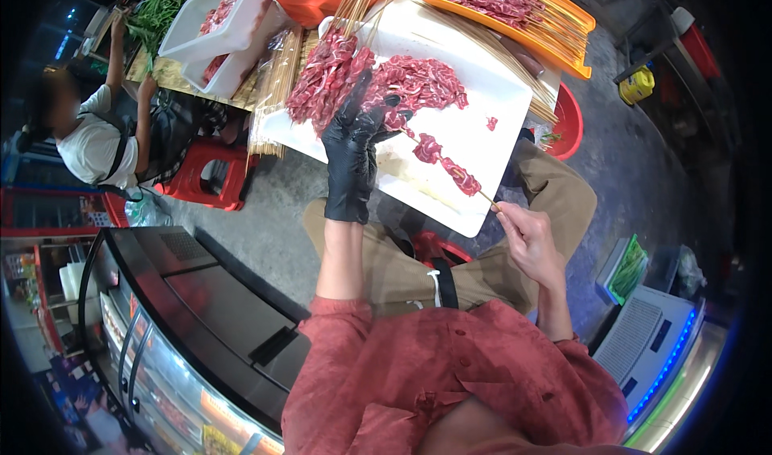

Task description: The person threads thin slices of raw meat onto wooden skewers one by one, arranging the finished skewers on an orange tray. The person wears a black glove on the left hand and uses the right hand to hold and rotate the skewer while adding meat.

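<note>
My right hand (531,241), bare, grips the lower end of a bamboo skewer (487,199) threaded with raw red meat (461,176). My left hand (360,114), in a black glove, is at the skewer's far end, by a piece of meat; its fingers partly hide what it holds. Beyond it, a heap of loose meat slices (422,81) lies on a white tray (506,117). Many loaded skewers (319,75) are piled at the tray's left side, their bare ends pointing away from me. One small meat scrap (492,123) lies apart on the tray.
An orange tray (579,69) of loaded skewers stands at the back right. Bare skewers (277,93) lie left of the white tray and beyond it. White tubs (187,42) hold meat. A person (102,129) handles greens at the left, near a red stool (205,171).
</note>
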Demonstrator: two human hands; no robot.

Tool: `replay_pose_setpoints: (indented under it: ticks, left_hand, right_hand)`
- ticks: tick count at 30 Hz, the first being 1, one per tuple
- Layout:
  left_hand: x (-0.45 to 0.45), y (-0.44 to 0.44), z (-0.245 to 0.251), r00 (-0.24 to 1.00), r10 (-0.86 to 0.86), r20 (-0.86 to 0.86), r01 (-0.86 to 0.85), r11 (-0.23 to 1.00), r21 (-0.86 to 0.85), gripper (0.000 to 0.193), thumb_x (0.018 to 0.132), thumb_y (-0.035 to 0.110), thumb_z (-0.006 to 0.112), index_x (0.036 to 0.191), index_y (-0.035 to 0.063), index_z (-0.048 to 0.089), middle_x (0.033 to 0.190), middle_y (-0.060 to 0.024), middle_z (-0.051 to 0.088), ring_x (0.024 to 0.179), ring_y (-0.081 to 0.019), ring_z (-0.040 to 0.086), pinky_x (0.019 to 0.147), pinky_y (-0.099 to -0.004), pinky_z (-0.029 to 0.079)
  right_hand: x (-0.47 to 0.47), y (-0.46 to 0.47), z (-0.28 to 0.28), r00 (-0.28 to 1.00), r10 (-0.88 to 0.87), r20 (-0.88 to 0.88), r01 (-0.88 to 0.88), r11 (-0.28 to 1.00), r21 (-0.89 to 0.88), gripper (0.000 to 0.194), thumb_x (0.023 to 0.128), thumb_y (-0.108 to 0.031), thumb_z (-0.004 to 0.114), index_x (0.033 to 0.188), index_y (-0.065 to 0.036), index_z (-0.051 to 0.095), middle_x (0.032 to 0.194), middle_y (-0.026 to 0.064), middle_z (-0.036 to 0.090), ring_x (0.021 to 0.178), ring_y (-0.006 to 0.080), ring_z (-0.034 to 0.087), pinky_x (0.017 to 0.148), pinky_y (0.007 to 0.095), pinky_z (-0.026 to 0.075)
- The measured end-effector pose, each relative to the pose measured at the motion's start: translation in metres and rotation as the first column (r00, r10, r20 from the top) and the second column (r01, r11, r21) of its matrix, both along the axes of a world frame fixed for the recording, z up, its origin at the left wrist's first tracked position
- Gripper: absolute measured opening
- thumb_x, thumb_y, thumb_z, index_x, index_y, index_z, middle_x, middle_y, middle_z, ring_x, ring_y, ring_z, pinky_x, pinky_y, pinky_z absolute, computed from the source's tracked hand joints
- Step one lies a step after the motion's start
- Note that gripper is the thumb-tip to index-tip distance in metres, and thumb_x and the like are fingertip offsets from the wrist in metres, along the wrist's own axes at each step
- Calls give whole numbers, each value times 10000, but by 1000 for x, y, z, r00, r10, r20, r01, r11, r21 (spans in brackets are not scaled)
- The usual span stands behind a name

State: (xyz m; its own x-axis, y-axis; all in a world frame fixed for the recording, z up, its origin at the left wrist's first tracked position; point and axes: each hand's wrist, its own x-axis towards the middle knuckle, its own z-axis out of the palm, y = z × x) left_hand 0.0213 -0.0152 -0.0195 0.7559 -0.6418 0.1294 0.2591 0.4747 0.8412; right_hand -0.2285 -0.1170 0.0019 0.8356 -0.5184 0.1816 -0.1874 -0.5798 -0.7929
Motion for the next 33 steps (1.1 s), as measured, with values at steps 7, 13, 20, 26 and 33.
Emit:
replay_pose_setpoints:
  ticks: [7,13,20,26,33]
  left_hand:
    - [8,4,-9,979,-104,-176,100,995,-30,500,827,77,521,1289,-72,402,1077,-211,596,908,-287,636,776,-366,550]
    - [-3,0,-3,917,-229,-328,220,973,-63,383,831,61,529,1194,-61,505,1097,-160,599,895,-234,640,764,-327,555]
    - [-9,4,11,979,-145,-144,148,989,12,572,785,36,585,1324,-14,399,711,54,485,665,-59,538,713,-217,506]
    - [-4,9,13,962,-164,-216,152,986,-72,565,808,30,529,1342,-29,356,818,-33,582,753,-133,585,710,-237,496]
    - [-8,10,20,991,-95,-96,97,995,15,482,878,42,510,1343,35,385,1109,-183,601,950,-246,611,810,-317,513]
  right_hand:
    - [-8,-1,-5,1000,15,3,-15,999,43,99,856,1,544,925,35,607,575,119,461,452,143,395,450,290,318]
    - [-4,-1,-4,999,34,-19,-33,999,32,114,840,5,557,941,33,603,631,139,535,463,168,455,452,300,344]
    - [-1,-2,-2,1000,26,-9,-26,999,33,106,844,4,548,928,35,605,608,130,514,447,153,420,443,291,323]
    - [-8,-2,0,1000,7,-15,-6,999,45,102,843,-3,559,929,21,608,588,128,494,444,163,438,441,303,332]
    - [-10,-2,6,999,11,-38,-12,1000,-27,113,838,-4,557,942,22,592,636,163,524,500,266,512,471,338,367]
